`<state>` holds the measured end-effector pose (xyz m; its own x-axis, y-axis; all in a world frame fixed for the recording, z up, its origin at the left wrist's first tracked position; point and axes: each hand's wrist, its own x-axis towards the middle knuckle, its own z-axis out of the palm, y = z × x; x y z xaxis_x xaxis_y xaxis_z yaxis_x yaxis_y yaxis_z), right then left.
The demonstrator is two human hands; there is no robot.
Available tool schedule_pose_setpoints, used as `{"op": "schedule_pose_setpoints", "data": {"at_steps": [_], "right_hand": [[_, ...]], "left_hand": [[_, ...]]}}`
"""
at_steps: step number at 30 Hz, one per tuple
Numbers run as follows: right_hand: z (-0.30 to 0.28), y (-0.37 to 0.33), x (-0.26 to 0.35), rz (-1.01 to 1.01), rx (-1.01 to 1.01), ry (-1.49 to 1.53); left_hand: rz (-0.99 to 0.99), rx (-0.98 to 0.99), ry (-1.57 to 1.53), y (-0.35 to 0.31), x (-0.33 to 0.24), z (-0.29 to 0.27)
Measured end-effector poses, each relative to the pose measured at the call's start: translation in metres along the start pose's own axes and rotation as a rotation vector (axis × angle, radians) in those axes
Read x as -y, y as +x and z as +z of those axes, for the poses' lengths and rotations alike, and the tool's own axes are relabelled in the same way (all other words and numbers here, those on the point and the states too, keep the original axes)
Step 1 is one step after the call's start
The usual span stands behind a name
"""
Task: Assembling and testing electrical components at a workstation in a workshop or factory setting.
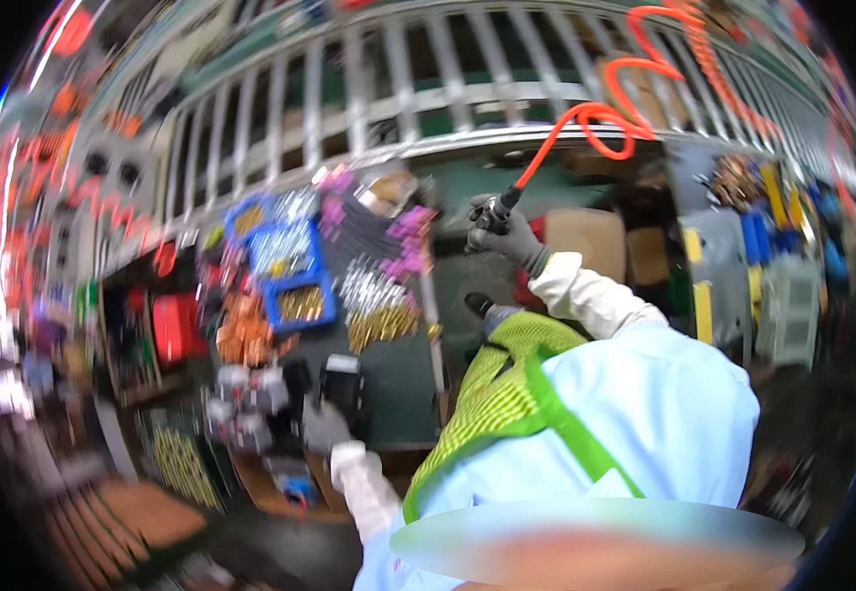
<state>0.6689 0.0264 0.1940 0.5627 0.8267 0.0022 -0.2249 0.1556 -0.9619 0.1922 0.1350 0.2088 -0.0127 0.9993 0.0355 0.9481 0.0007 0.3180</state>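
Note:
My right hand (517, 244), in a grey glove, is closed around a dark pneumatic tool (492, 212). A bright orange coiled air hose (586, 116) runs up from the tool's end. My left hand (326, 426), also gloved in grey, is at the near left of the workbench (394, 399). It is beside a black block-shaped part with a pale top (342, 379) and a cluster of grey and black housings (249, 399). Blur hides whether its fingers touch or hold anything.
Blue trays (285, 251) of small metal parts stand on the bench. Next to them lie silver and brass fittings (379, 300), dark rods (361, 231) with pink ends, and orange-brown pieces (244, 330). A metal roller conveyor (403, 84) runs behind. At right are a brown seat (586, 244) and a grey crate (790, 310).

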Motion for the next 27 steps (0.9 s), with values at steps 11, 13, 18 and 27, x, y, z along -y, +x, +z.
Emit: {"op": "schedule_pose_setpoints", "data": {"at_steps": [11, 13, 18, 27], "right_hand": [[-0.378, 0.052, -0.061, 0.062, -0.905, -0.288], [-0.399, 0.062, -0.064, 0.015, -0.982, -0.44], [-0.433, 0.085, -0.06, 0.11, -1.01, -0.364], [-0.503, 0.095, -0.137, 0.137, -0.941, -0.174]], "left_hand": [[-0.126, 0.482, -0.043, 0.033, 0.09, 0.031], [-0.267, 0.611, -0.074, 0.038, 0.101, 0.023], [-0.177, 0.748, -0.003, 0.049, 0.078, 0.015], [0.202, 1.057, 0.421, 0.064, 0.062, 0.0]]}}
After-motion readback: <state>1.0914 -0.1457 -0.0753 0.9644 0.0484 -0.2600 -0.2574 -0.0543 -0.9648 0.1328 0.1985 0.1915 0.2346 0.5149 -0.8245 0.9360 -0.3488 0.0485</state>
